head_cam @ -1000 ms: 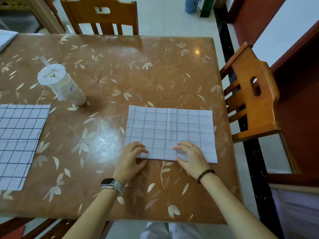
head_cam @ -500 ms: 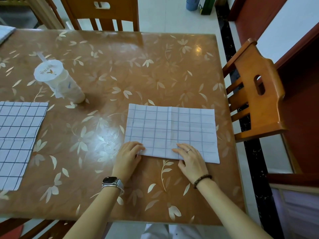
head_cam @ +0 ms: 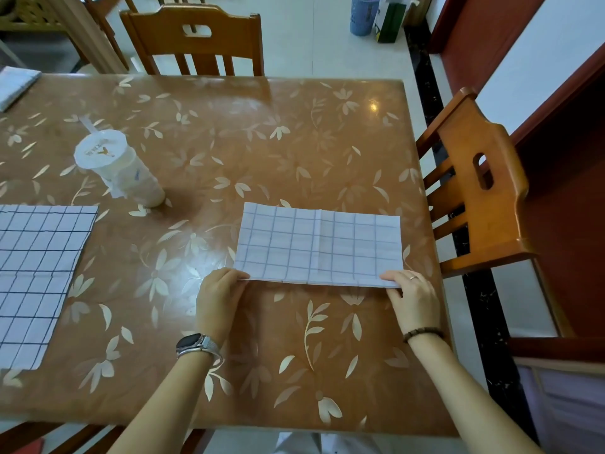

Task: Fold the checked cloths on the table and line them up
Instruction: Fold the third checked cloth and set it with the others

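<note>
While the cloth point(head_cam: 319, 245) lies flat toward 4 o'clock on the table point(head_cam: 294, 142), its near corners are pinched: the 7 o'clock one by the left hand point(head_cam: 219, 296), the 5 o'clock one by the right hand point(head_cam: 411, 298). For a clean fold, both corners should be raised together, carried toward 12 o'clock until the edges meet, and the crease pressed flat. A second cloth point(head_cam: 36, 273) is spread at 9 o'clock.

**A dining room at home**

A glossy, flower-patterned dining table point(head_cam: 229, 132) stands on a pale tiled floor point(head_cam: 311, 44). Matching wooden chairs are drawn up at 12 o'clock point(head_cam: 196, 44) and 3 o'clock point(head_cam: 474, 191). A sealed takeaway cup point(head_cam: 118, 168) sits at 10 o'clock and a blue bin point(head_cam: 363, 14) at 1 o'clock.
</note>
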A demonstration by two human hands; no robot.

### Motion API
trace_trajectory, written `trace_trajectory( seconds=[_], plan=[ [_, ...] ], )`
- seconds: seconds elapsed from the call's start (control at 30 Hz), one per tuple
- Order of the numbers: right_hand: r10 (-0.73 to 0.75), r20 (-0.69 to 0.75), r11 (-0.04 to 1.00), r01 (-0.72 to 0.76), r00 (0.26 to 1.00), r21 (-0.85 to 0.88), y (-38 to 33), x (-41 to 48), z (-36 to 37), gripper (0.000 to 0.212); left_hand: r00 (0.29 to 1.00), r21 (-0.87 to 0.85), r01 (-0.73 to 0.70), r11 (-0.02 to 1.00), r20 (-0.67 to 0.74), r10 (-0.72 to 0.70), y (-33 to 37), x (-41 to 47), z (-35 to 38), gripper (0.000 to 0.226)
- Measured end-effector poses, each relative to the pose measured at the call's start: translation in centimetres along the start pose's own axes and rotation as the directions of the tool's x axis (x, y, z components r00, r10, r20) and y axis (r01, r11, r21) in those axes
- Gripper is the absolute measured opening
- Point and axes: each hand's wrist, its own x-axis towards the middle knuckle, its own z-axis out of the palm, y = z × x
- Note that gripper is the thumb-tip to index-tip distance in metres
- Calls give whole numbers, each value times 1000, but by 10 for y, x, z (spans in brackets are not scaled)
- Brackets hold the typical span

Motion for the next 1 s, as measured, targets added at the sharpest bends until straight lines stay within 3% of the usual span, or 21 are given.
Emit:
trace_trajectory(
  seconds=[0.3,0.6,0.73,1.0],
  plan=[
    [63,-97,974,-40,993,225,-9,16,-34,17,992,-230,48,972,-102,-73,28,14,-38,17],
    [52,-162,947,3,985,321,-35,53,-77,10,925,-183,-182,966,-365,105,58,49,-98,5],
    [30,-147,935,24,989,354,-43,70,-83,10,937,-268,-154,951,-345,54,59,61,-104,3],
    [56,16,951,-58,998,303,-39,110,-53,9,968,-319,47,947,-221,-122,37,93,-72,7]
  ],
)
